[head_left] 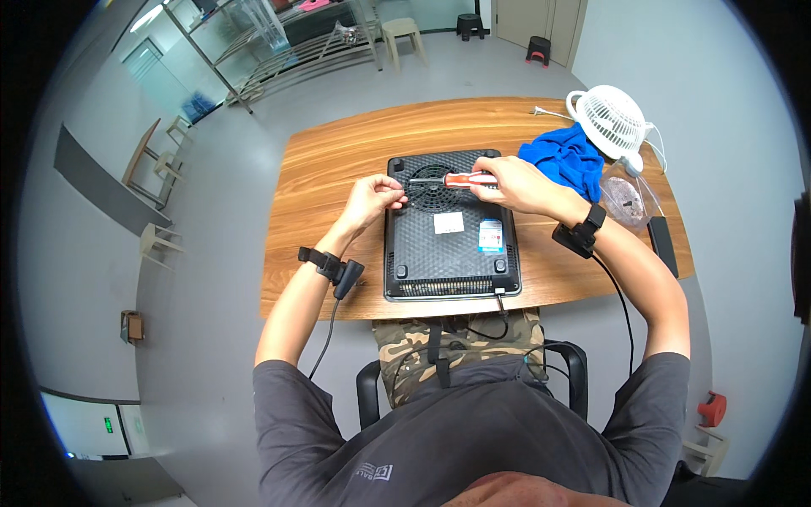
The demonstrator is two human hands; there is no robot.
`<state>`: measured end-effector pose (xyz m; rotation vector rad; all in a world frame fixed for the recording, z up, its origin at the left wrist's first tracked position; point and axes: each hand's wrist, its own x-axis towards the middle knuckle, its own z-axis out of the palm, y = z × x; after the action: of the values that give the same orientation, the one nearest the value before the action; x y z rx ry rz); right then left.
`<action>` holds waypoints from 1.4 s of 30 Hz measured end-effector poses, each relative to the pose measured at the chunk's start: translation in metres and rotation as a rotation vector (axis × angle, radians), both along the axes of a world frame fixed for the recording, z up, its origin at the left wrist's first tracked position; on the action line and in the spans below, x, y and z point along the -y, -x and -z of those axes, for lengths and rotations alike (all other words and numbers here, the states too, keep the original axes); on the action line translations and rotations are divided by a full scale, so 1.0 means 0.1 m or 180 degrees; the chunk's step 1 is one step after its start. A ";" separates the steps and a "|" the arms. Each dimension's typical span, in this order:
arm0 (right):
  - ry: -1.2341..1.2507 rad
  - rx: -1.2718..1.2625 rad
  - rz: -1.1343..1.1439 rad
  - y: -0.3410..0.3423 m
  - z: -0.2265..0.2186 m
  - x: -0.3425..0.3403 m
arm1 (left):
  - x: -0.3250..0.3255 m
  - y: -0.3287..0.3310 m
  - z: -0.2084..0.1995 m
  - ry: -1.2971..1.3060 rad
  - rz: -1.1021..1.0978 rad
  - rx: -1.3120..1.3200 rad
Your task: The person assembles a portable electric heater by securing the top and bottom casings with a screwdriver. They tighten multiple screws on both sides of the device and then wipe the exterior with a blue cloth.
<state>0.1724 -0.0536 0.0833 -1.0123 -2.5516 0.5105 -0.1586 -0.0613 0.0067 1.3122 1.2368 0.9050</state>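
A person seated at a wooden table (321, 169) rests the left hand (372, 200), fingers pinched together, on the upper left corner of an upturned black square cooktop (448, 245). The right hand (511, 183) is clamped around a red-handled screwdriver (460, 179) lying across its fan grille, beside a crumpled blue cloth (564, 159) and white desk fan (610, 120).
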 end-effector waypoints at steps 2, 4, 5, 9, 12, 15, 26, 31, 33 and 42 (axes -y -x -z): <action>0.0011 0.0115 -0.0035 0.03 -0.01 -0.02 | 0.02 -0.01 0.00 0.0045 -0.0060 0.0077; 0.0024 0.0148 -0.0057 0.06 0.01 -0.03 | 0.03 -0.02 0.00 0.0070 -0.0095 0.0145; 0.0033 0.0164 -0.0064 0.07 0.02 -0.04 | 0.04 -0.01 0.01 0.0064 -0.0061 0.0163; 0.0102 0.0209 -0.0046 0.11 0.02 0.00 | 0.05 -0.01 0.06 0.0033 0.0035 0.0281; 0.0084 0.0182 -0.0021 0.10 0.03 0.00 | 0.04 -0.01 0.08 0.0040 0.0082 0.0244; 0.0094 0.0129 -0.0037 0.09 0.07 -0.02 | 0.05 0.01 0.10 0.0042 0.0089 0.0239; 0.0053 0.0086 -0.0025 0.08 0.13 -0.03 | 0.12 -0.01 0.02 0.0093 0.0082 0.0287; 0.0093 -0.0008 -0.0109 0.07 0.14 -0.05 | 0.12 0.02 0.05 0.0148 0.0089 0.0472; 0.0177 0.0010 -0.0123 0.07 0.10 -0.05 | 0.12 0.02 0.06 0.0159 0.0102 0.0480; 0.0879 -0.0269 -0.0076 0.06 0.04 -0.08 | 0.12 0.06 0.10 -0.0132 0.0172 0.0549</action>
<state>0.1660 -0.0457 0.0795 -1.0261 -2.4666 0.9122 -0.1649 -0.0734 -0.0034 1.2660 1.0496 0.9881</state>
